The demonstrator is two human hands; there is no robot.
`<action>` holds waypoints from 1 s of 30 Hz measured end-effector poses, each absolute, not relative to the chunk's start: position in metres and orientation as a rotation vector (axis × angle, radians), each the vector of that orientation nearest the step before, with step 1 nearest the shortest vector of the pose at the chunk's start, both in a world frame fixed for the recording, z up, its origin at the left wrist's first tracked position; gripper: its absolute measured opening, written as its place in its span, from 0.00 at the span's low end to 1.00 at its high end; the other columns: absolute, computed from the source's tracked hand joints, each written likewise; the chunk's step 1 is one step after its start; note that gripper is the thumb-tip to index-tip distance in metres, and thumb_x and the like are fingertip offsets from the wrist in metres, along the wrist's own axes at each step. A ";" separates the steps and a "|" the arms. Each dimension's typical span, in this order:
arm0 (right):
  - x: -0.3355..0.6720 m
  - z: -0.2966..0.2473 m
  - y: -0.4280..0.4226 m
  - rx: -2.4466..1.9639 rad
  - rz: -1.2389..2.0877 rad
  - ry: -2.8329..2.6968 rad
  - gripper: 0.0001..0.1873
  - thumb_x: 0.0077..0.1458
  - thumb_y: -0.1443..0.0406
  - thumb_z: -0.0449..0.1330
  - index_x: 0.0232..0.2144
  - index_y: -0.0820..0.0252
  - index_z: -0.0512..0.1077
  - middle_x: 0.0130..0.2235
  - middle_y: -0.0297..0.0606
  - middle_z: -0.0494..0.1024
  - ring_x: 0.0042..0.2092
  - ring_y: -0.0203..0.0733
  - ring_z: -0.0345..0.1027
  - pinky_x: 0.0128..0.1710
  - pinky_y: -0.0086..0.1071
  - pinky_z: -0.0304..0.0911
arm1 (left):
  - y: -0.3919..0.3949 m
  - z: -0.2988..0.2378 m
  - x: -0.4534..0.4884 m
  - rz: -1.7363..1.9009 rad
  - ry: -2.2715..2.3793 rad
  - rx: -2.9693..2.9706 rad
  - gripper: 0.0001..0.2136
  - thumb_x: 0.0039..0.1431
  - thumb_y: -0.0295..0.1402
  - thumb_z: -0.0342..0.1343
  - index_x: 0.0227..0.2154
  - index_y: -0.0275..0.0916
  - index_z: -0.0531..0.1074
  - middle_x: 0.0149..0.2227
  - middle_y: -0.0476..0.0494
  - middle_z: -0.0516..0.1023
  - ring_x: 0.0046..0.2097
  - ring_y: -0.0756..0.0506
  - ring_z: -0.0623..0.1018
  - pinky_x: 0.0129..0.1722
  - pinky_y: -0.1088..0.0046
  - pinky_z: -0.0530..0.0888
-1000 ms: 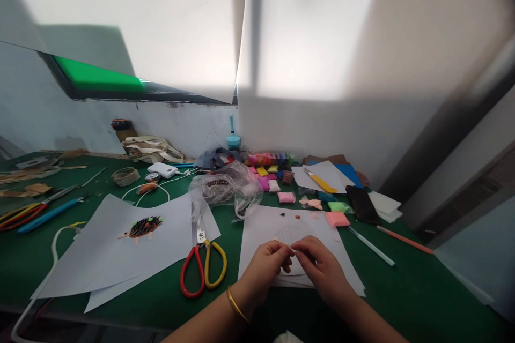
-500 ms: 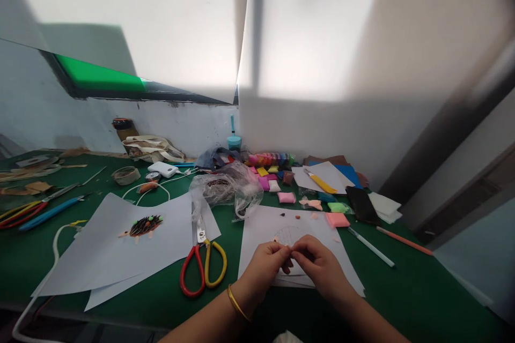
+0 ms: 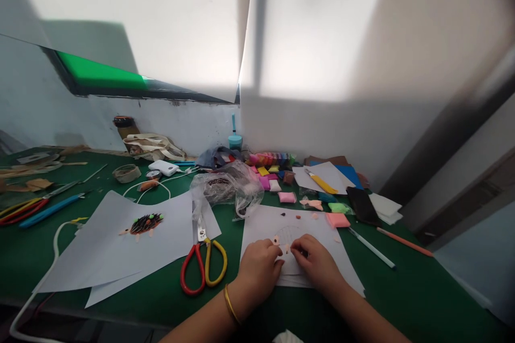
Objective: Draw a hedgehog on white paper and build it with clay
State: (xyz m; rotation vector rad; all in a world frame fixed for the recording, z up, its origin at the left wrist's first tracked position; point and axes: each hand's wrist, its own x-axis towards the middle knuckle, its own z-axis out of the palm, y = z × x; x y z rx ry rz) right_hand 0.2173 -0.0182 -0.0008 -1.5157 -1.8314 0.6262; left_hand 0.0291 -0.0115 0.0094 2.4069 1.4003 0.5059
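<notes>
White paper [image 3: 257,220] lies before me with a pencilled round outline on it. At the outline's left edge sits a small peach clay piece with a dark dot [image 3: 276,239]. A smaller peach clay bit [image 3: 287,248] is between my hands, close to the right fingertips. My left hand [image 3: 259,267] rests on the paper's left side, fingers bent, thumb apart from the index finger, nothing seen in it. My right hand [image 3: 316,260] is closed in a pinch on the paper's right side; whatever its fingertips hold is too small to make out.
Red-and-yellow-handled scissors [image 3: 203,262] lie left of the paper. Further left, a sheet carries a hedgehog figure [image 3: 142,225]. Behind are clay packets [image 3: 287,198], a plastic bag [image 3: 225,187] and a yellow cutter [image 3: 322,182]. A white pen [image 3: 372,248] lies to the right.
My hands were together with fingertips touching above the paper. Now they have parted, left hand slightly leftward and down on the sheet, and the small peach bit shows between them.
</notes>
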 end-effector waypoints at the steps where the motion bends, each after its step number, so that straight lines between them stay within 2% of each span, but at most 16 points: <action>1: 0.216 -0.002 -0.017 -1.531 0.579 -1.872 0.08 0.56 0.64 0.54 0.30 0.54 0.73 0.34 0.36 0.74 0.37 0.43 0.68 0.38 0.36 0.64 | -0.012 0.007 0.029 0.465 1.407 2.442 0.06 0.57 0.32 0.55 0.37 0.42 0.75 0.39 0.45 0.75 0.41 0.43 0.72 0.41 0.68 0.65; 6: 0.211 -0.005 -0.014 -1.551 0.424 -1.991 0.10 0.58 0.66 0.52 0.31 0.54 0.74 0.35 0.37 0.74 0.39 0.44 0.68 0.40 0.36 0.62 | -0.013 0.000 0.031 0.407 1.416 2.541 0.04 0.57 0.33 0.55 0.33 0.41 0.74 0.36 0.45 0.73 0.38 0.44 0.70 0.37 0.69 0.64; 15: 0.214 -0.010 -0.017 -1.532 0.493 -2.012 0.12 0.61 0.64 0.50 0.35 0.55 0.74 0.37 0.39 0.74 0.41 0.44 0.67 0.42 0.37 0.62 | -0.011 -0.006 0.027 0.465 1.388 2.528 0.03 0.56 0.34 0.57 0.33 0.42 0.74 0.37 0.46 0.72 0.38 0.45 0.70 0.36 0.69 0.63; 22: 0.213 -0.011 -0.018 -1.570 0.479 -1.984 0.10 0.58 0.66 0.52 0.39 0.55 0.72 0.39 0.38 0.74 0.41 0.43 0.67 0.42 0.36 0.62 | -0.011 -0.006 0.027 0.488 1.379 2.518 0.04 0.57 0.33 0.56 0.33 0.42 0.74 0.36 0.47 0.72 0.37 0.45 0.69 0.35 0.70 0.62; 30: 0.210 -0.015 -0.015 -1.644 0.394 -1.966 0.03 0.56 0.67 0.54 0.31 0.56 0.67 0.35 0.36 0.72 0.38 0.43 0.65 0.38 0.35 0.60 | -0.010 -0.006 0.027 0.466 1.389 2.520 0.04 0.57 0.34 0.56 0.33 0.42 0.74 0.36 0.47 0.72 0.37 0.45 0.69 0.35 0.70 0.62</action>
